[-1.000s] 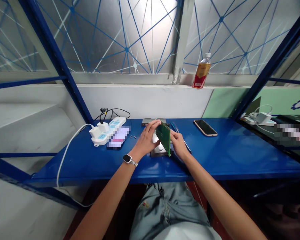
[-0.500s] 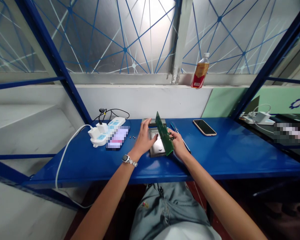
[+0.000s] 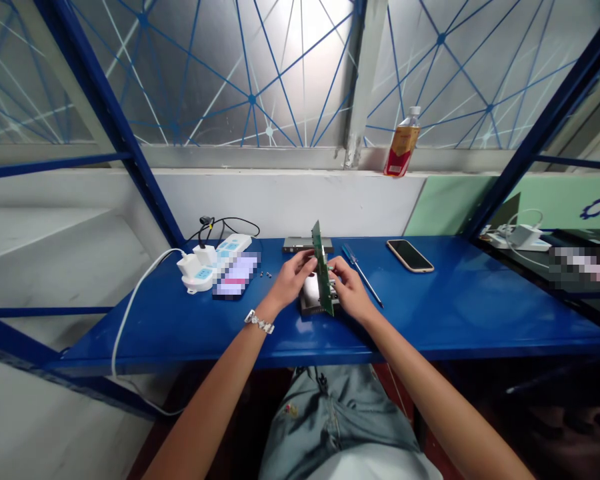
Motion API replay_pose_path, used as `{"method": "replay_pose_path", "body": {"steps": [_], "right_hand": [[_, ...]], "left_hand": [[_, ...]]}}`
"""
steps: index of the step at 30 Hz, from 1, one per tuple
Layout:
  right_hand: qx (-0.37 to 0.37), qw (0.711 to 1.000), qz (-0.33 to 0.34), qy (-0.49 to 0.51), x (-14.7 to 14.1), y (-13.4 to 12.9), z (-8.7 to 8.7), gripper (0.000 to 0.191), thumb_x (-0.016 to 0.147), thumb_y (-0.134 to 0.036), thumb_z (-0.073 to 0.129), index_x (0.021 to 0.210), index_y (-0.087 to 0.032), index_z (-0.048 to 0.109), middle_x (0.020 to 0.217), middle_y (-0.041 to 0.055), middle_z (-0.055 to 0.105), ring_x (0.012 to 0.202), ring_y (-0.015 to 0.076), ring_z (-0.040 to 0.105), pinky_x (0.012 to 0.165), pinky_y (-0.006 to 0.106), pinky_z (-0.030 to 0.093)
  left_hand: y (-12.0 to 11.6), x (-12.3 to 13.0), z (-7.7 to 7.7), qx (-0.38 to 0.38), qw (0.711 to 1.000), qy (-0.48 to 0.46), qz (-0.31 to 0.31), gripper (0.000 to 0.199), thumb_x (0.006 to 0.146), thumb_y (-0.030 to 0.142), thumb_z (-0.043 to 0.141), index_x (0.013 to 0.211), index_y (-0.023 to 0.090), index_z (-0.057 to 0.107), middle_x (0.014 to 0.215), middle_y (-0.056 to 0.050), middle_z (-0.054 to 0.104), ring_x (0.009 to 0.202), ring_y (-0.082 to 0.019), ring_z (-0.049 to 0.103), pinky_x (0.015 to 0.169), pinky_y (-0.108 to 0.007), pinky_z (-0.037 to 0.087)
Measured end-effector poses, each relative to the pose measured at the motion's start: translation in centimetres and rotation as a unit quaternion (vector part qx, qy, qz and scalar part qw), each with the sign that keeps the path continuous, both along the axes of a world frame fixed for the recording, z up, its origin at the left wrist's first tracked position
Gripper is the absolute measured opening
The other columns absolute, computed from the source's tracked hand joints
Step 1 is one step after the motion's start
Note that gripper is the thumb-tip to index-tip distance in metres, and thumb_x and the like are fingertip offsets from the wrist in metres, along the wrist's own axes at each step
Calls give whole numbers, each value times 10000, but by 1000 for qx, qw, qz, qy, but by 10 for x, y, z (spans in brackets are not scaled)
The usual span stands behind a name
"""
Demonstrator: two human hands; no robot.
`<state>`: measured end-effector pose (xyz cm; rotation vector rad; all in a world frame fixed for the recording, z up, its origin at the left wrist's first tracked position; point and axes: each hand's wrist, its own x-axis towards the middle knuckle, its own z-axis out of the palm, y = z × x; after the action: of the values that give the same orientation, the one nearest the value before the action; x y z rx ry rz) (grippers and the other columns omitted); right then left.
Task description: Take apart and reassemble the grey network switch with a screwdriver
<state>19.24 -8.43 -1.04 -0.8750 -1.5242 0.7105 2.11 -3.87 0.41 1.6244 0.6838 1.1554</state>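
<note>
A green circuit board (image 3: 323,283) stands nearly upright on edge between my hands, above an open metal case (image 3: 311,309). My left hand (image 3: 286,283) closes on the board's left side, with its thumb and fingers at the surface. On the other side, my right hand (image 3: 351,291) grips the board by its component side; some fingertips are hidden. The board covers part of the case's inside. Just right of my right hand lies a screwdriver (image 3: 367,283) with a blue handle.
Behind the case lies a flat grey metal piece (image 3: 294,245). Several small screws (image 3: 265,275) lie left of my hands, near a lit phone (image 3: 237,275) and a white power strip (image 3: 233,245). A second phone (image 3: 410,256) rests at the right of the blue table (image 3: 440,313).
My left hand has come in from the left and closed on the board. The board has turned more edge-on and shifted slightly left, with my right hand moving along.
</note>
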Motion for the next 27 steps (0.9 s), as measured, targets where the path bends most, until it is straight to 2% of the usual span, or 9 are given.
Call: {"method": "replay_pose_path", "body": {"steps": [3, 7, 12, 15, 18, 20, 22, 24, 27], "right_hand": [[-15, 999, 29, 25, 1, -1, 0, 318, 908, -535, 641, 802, -237, 615, 882, 20, 559, 819, 192, 521, 772, 316, 451], [-50, 993, 66, 78, 1, -3, 2, 258, 827, -504, 736, 849, -250, 697, 899, 25, 651, 843, 214, 589, 792, 345, 504], [-68, 990, 43, 116, 2, -2, 4, 376, 652, -510, 864, 900, -259, 733, 818, 26, 717, 874, 267, 656, 784, 403, 553], [-94, 982, 17, 161, 4, 3, 3, 401, 707, -597, 793, 904, -255, 721, 816, 24, 727, 864, 261, 675, 772, 395, 558], [-141, 963, -1, 230, 6, 8, 2, 489, 816, -712, 625, 909, -237, 695, 767, 33, 704, 775, 236, 668, 683, 349, 533], [-162, 958, -3, 238, 7, 8, 2, 477, 819, -692, 648, 926, -228, 678, 733, 17, 674, 671, 192, 620, 598, 300, 479], [-164, 963, -3, 212, 7, 7, 2, 430, 766, -606, 762, 942, -226, 663, 726, -11, 654, 613, 148, 562, 562, 260, 429], [-162, 970, 0, 182, 5, 5, 2, 425, 729, -549, 817, 952, -228, 651, 745, -23, 657, 629, 135, 553, 583, 247, 425], [-173, 971, 24, 161, 1, 5, 2, 428, 755, -569, 774, 986, -235, 638, 805, -10, 686, 711, 159, 592, 657, 268, 467]], "left_hand": [[1, 0, 1, -52, 998, -19, -26, 528, 873, 609, 671, 1147, 159, 721, 1049, -105, 755, 903, -221, 708, 814, -315, 558], [4, -2, 0, -111, 993, -37, -30, 477, 847, 565, 725, 1101, 162, 721, 926, -69, 739, 727, -161, 667, 658, -267, 537], [4, -1, 0, -147, 984, -100, -21, 465, 781, 533, 803, 1039, 165, 684, 868, -28, 712, 702, -136, 647, 640, -249, 532], [3, -1, 2, -158, 978, -138, -14, 484, 753, 535, 825, 1026, 178, 647, 844, -5, 689, 711, -136, 648, 660, -256, 540], [2, -2, 5, -148, 975, -165, 0, 472, 761, 531, 823, 997, 185, 607, 829, 9, 671, 730, -133, 648, 687, -254, 538], [1, -2, 6, -135, 974, -181, 3, 465, 767, 520, 826, 977, 181, 586, 854, 0, 682, 764, -140, 662, 731, -264, 546], [0, -2, 7, -128, 973, -191, -1, 470, 765, 509, 836, 977, 177, 579, 872, -11, 696, 780, -148, 673, 755, -274, 553], [0, -1, 7, -125, 973, -195, -9, 473, 767, 503, 840, 991, 175, 583, 857, -9, 700, 754, -147, 674, 731, -271, 556], [0, -1, 5, -129, 970, -204, -36, 444, 800, 503, 815, 1009, 178, 596, 833, -3, 700, 697, -135, 669, 665, -253, 551]]}}
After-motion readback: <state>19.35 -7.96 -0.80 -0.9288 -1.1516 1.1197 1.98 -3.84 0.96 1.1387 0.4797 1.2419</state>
